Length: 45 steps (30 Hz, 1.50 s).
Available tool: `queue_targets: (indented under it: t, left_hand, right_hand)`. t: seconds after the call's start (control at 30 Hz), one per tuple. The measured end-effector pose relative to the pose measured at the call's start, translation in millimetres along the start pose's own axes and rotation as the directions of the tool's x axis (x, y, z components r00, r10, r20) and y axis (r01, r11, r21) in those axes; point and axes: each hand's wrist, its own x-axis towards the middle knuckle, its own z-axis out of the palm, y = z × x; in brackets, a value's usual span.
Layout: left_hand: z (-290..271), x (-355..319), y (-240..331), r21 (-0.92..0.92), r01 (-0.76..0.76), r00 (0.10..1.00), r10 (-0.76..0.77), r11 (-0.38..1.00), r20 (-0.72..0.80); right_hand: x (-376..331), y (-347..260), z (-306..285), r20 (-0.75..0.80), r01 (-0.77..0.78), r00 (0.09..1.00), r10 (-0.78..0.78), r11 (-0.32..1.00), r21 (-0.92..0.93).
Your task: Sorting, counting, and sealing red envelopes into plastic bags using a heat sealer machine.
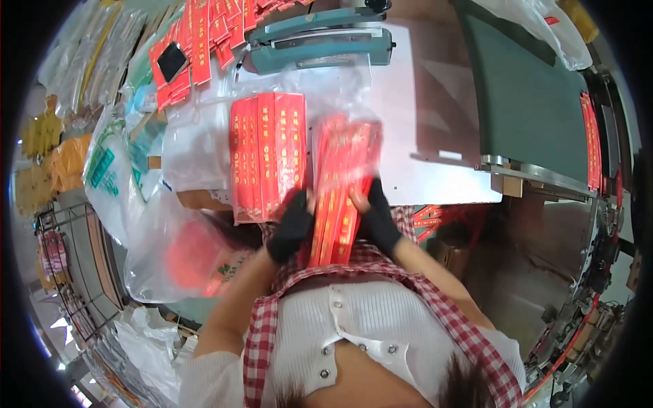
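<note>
At the near edge of the white table (435,136), right in front of the person's body, a bundle of long red packets (340,197) in a clear plastic sleeve stands tilted, its lower end between both hands and its upper end leaning away over the table. The left hand (291,228) and the right hand (379,219), both in dark gloves, press against the two long sides of the bundle near its bottom; the fingers (299,204) are curled closed around the edges, gripping it from either side. The bundle looks light and fairly stiff along its length, since the packets are flat and stacked, but the glossy sleeve is probably slippery and the packets could slide past one another, so a hold on both long edges low down, squeezing the stack together, seems the safest grip. Just beside it to the left, a second flat stack of red packets (267,156) lies on the table in its own clear wrap. At the far edge sits a teal heat sealer (320,41), with more loose red packets (197,41) toward the far left corner, and a clear plastic bag (177,251) hangs off the left side.
</note>
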Motion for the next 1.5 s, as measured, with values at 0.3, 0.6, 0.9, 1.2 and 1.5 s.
queue_targets:
  t: [0.3, 0.6, 0.9, 1.2, 1.5]
  left_hand:
    - [-13, 2, 62, -0.008, 0.016, 0.949, -0.017, 1.0, -0.314]
    - [27, 78, 89, -0.524, -0.251, 0.853, -0.07, 0.814, -0.518]
    - [9, 63, 92, 0.194, -0.34, 0.874, 0.385, 0.92, -0.296]
    - [15, 67, 90, 0.328, -0.376, 0.847, 0.465, 0.866, -0.256]
    - [-23, 38, 29, 0.609, -0.132, 0.95, 0.274, 0.782, -0.147]
  right_hand:
    - [-112, -17, -56, 0.099, -0.12, 0.967, 0.235, 0.761, -0.637]
    - [-28, -95, -73, -0.111, -0.042, 0.99, 0.082, 0.947, 0.318]
    - [-105, -50, 2, -0.035, 0.026, 0.998, -0.045, 0.907, -0.42]
    - [-74, -67, -22, -0.048, -0.072, 0.997, 0.053, 0.781, -0.62]
    - [7, -3, -35, 0.045, 0.186, 0.934, -0.354, 0.375, -0.908]
